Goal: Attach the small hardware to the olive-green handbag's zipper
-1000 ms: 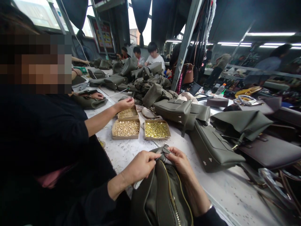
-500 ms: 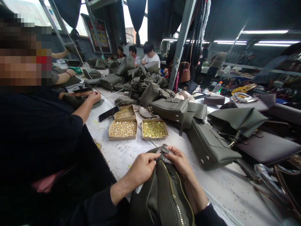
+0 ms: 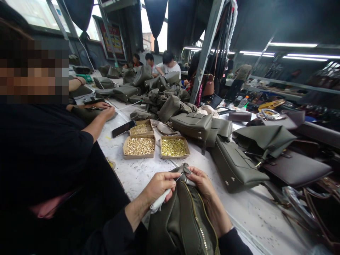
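An olive-green bag [image 3: 183,219] with a gold zipper stands in front of me at the table's near edge. My left hand [image 3: 160,187] is closed round a thin pointed tool with a white wrapped handle [image 3: 160,201]; its tip touches the strap tab at the bag's top end. My right hand [image 3: 203,182] pinches that tab [image 3: 186,170] from the other side. Beyond the bag are cardboard trays of small metal pieces: copper-gold ones in the left tray [image 3: 139,157], yellow-gold ones in the right tray [image 3: 174,156], and more in a rear tray [image 3: 152,127].
A black phone [image 3: 123,128] leans by the trays. Finished-looking green bags [image 3: 236,166] lie at the right, with a dark bag [image 3: 297,166] beyond. A heap of green pieces [image 3: 159,95] fills the back. A person in black [image 3: 45,141] works close on the left.
My left hand has turned slightly, so more of the white handle shows. The person at the left has leaned further in, and their hands have shifted. The view has moved a little.
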### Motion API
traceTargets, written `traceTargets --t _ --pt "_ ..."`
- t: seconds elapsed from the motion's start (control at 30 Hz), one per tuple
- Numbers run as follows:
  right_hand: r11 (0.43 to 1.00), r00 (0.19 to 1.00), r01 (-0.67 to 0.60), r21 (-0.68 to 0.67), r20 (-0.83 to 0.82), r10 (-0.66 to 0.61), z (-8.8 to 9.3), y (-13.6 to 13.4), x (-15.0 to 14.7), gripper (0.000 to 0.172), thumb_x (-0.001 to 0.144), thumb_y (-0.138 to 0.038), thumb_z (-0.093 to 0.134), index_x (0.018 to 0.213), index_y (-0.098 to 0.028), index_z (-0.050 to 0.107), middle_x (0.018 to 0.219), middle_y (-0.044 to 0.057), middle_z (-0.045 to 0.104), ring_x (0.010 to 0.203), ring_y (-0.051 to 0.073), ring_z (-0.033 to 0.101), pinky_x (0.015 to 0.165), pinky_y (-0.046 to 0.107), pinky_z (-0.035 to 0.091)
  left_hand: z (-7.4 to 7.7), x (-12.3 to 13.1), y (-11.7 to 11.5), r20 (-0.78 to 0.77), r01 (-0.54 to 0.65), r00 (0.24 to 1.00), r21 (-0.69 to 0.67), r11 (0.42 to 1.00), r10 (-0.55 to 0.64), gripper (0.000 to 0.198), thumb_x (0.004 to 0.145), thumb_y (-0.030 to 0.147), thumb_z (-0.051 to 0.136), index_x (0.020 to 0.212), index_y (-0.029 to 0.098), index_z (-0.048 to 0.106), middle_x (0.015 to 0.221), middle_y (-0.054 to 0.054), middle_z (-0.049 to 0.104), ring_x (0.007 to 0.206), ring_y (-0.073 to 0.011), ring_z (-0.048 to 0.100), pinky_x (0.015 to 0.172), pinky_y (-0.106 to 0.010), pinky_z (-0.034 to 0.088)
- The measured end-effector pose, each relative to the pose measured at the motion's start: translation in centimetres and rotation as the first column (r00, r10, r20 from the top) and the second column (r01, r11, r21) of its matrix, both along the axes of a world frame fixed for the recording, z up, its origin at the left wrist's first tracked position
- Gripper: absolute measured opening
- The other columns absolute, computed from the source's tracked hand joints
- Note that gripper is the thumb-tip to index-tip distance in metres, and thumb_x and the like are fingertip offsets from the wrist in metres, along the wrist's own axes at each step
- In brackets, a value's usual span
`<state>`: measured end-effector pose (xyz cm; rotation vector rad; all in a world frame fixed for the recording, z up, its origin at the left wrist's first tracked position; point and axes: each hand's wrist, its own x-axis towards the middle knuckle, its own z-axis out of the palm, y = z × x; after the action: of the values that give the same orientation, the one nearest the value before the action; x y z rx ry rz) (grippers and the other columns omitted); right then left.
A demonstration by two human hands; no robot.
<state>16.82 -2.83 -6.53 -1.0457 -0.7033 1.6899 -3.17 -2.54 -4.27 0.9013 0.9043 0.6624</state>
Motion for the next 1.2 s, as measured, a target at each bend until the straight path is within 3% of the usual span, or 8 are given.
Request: traceTargets --t 0.1,0.2,0.37,0.43,0.57,0.7,0.93,1.2 --pt "1.0 1.0 0.009 0.026 0.014 -0.01 0.0 -0.1 0.0 0.042 0.06 -0.033 0.091 0.091 -0.017 0.068 0.074 0.0 0.072 0.058 0.012 0.062 0.059 0.022 0.046 0.4 -2.1 0.4 -0.015 0.116 0.993 0.021 0.993 -0.116 0.065 0.068 0.031 0.07 0.128 0.007 0.065 0.064 0.001 0.062 0.034 -0.0071 0.048 0.035 -0.018 0.029" --pt "0.998 0.999 0.023 0.058 0.038 -0.026 0.0 -0.2 0.0 0.043 0.061 -0.035 0.091 0.092 -0.016 0.067 0.074 0.0 0.072 0.058 0.011 0.061 0.058 0.021 0.045 0.0 -5.4 0.9 -0.267 0.061 0.964 0.264 0.963 0.012 0.055 0.078 0.034 0.062 0.129 0.013 0.066 0.07 0.0 0.065 0.04 -0.0095 0.053 0.042 -0.021 0.038" --pt "0.99 0.994 0.032 0.135 0.102 -0.046 0.6 -0.1 -0.4 0.041 0.066 -0.035 0.088 0.094 -0.019 0.063 0.077 -0.002 0.07 0.058 0.009 0.057 0.055 0.019 0.04 -2.5 -10.3 2.5 -0.764 0.306 0.477 0.608 0.733 0.435 0.038 0.089 0.024 0.051 0.12 0.024 0.073 0.103 -0.007 0.078 0.096 -0.0262 0.073 0.087 -0.036 0.055" --pt "0.985 0.989 0.03 0.173 0.14 -0.055 1.0 -0.2 -0.6 0.039 0.068 -0.036 0.087 0.094 -0.02 0.062 0.078 -0.003 0.069 0.058 0.009 0.055 0.054 0.019 0.038 -3.0 -10.9 3.0 -0.778 0.405 0.41 0.623 0.669 0.476 0.037 0.089 0.021 0.048 0.116 0.023 0.074 0.116 -0.009 0.076 0.11 -0.0296 0.07 0.098 -0.042 0.052" --pt "0.968 0.973 -0.01 0.252 0.227 -0.049 1.8 -0.4 -0.8 0.037 0.072 -0.039 0.086 0.093 -0.019 0.063 0.076 -0.004 0.067 0.061 0.01 0.055 0.058 0.021 0.041 -0.2 -8.7 3.2 -0.628 0.289 0.581 0.754 0.59 0.517 0.033 0.089 0.031 0.055 0.112 0.018 0.074 0.124 -0.013 0.071 0.115 -0.0311 0.066 0.1 -0.045 0.051" --pt "0.935 0.951 -0.062 0.35 0.306 -0.052 2.5 -0.8 -1.1 0.034 0.077 -0.042 0.083 0.094 -0.02 0.065 0.081 -0.003 0.067 0.071 0.013 0.057 0.067 0.024 0.044 4.7 -3.9 2.7 -0.454 0.191 0.866 0.689 0.699 0.211 0.041 0.083 0.037 0.065 0.119 0.019 0.068 0.118 -0.01 0.072 0.109 -0.0255 0.066 0.097 -0.037 0.051" --pt "0.914 0.928 -0.043 0.403 0.355 -0.113 1.8 -0.7 -1.4 0.036 0.078 -0.051 0.08 0.089 -0.019 0.066 0.08 -0.001 0.065 0.075 0.016 0.055 0.07 0.027 0.043 5.4 0.6 3.0 -0.526 0.319 0.849 0.44 0.839 -0.047 0.017 0.062 0.019 0.063 0.078 0.015 0.064 0.066 0.003 0.058 0.062 -0.0131 0.05 0.055 -0.024 0.034" --pt "0.93 0.95 0.011 0.369 0.287 -0.125 1.3 -0.2 -1.6 0.052 0.075 -0.068 0.075 0.089 -0.019 0.064 0.074 -0.002 0.062 0.066 0.014 0.052 0.062 0.025 0.039 4.5 1.2 3.2 -0.505 0.203 0.862 0.433 0.878 0.049 0.014 0.063 0.026 0.063 0.069 0.014 0.063 0.061 0.003 0.055 0.059 -0.0126 0.047 0.055 -0.025 0.031"
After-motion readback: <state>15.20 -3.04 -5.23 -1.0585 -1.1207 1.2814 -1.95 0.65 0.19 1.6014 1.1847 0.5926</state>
